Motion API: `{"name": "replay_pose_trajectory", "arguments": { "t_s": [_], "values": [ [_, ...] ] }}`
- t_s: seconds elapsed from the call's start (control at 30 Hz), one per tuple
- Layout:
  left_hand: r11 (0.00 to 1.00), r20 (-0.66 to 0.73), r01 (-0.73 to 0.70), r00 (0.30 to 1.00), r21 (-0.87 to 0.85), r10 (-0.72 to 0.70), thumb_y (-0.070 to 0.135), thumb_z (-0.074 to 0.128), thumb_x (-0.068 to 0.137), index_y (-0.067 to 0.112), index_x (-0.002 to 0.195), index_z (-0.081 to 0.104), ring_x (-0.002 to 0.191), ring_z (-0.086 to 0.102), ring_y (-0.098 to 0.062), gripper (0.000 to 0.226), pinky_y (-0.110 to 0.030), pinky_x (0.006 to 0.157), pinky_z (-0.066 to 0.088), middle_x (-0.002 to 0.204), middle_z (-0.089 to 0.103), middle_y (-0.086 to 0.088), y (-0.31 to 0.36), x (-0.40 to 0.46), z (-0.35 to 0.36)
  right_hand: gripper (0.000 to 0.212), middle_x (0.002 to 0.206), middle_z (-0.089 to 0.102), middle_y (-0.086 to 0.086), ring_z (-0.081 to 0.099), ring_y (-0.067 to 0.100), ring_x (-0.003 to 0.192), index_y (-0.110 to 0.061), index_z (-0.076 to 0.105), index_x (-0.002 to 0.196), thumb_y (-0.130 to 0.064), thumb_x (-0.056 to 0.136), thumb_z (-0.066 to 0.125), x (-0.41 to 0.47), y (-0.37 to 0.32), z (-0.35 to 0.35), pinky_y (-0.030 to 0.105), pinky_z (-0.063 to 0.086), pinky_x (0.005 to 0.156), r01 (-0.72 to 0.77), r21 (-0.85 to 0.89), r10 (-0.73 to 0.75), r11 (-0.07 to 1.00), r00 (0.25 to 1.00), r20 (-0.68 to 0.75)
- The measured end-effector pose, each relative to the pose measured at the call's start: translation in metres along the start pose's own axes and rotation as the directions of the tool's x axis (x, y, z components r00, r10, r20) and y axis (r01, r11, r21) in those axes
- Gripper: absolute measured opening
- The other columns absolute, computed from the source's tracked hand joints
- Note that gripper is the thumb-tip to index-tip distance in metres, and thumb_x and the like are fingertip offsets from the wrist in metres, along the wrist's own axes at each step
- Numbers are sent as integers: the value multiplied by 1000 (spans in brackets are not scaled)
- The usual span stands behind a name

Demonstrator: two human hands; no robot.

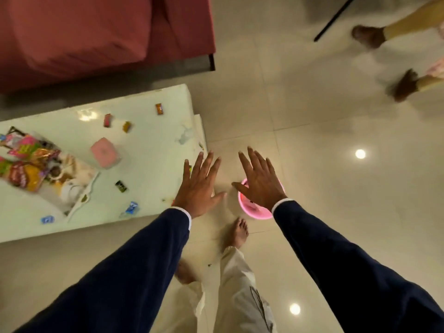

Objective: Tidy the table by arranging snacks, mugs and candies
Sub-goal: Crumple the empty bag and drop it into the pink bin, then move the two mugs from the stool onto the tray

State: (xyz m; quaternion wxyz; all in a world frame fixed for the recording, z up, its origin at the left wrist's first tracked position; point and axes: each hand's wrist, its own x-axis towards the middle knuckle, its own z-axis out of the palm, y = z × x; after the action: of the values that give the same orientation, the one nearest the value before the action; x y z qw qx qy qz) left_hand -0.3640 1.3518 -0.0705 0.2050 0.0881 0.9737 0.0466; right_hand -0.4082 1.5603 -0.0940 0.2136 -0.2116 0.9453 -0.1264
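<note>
My left hand (199, 186) and my right hand (260, 181) are stretched out flat over the floor, fingers apart, holding nothing. The left hand hovers at the right end of a pale green table (153, 150). Wrapped candies lie scattered on it: an orange one (159, 109), a pink one (107, 120), a yellow one (126, 126), a dark one (121, 186) and blue ones (131, 208). A pink mug (105, 153) stands near the middle. Colourful snack packets (26, 162) are piled on a white tray (81, 200) at the left.
A pink bowl (252, 207) sits on the tiled floor, partly under my right hand. A red sofa (96, 32) stands behind the table. Another person's feet (370, 36) are at the top right. My own bare feet (236, 231) are below the hands.
</note>
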Motion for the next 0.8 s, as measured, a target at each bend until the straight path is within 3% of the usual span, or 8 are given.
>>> {"name": "replay_pose_trajectory", "arguments": {
  "t_s": [0.17,0.3,0.47,0.67,0.8],
  "values": [
    [995,-153,98,984,29,-92,70,36,92,17,161,3,156,-5,-32,93,-62,121,7,169,-8,-8,-36,-72,-66,88,167,7,17,15,37,153,-15,11,159,-66,93,39,-11,-76,-77,60,21,119,139,-74,-146,987,985,-88],
    [983,-203,177,965,44,-165,64,41,95,17,161,6,155,-6,-33,89,-63,121,9,169,-9,-9,-71,-129,-93,88,166,11,16,17,37,152,-15,13,159,-66,92,39,-18,-145,-108,62,23,118,235,-141,-251,962,961,-112],
    [945,-230,326,920,-1,-318,59,45,96,17,161,6,155,-9,-34,86,-63,121,3,168,-12,-9,-134,-227,-89,87,167,8,15,16,37,153,-15,14,159,-64,94,45,-28,-252,-100,63,18,118,354,-224,-378,908,923,-73],
    [891,-260,449,855,-57,-448,51,52,96,17,159,21,155,-4,-35,78,-65,120,4,169,-4,-10,-222,-355,-77,86,167,10,13,16,35,153,-16,15,159,-58,93,51,-42,-394,-77,64,16,119,487,-291,-518,824,855,-36],
    [846,-303,532,801,-38,-517,53,49,97,17,159,19,155,-4,-36,78,-64,119,4,169,-2,-12,-275,-426,-76,87,167,9,12,15,34,153,-17,13,159,-60,93,50,-44,-473,-62,64,15,119,525,-319,-556,789,831,-8]
  ]
}}
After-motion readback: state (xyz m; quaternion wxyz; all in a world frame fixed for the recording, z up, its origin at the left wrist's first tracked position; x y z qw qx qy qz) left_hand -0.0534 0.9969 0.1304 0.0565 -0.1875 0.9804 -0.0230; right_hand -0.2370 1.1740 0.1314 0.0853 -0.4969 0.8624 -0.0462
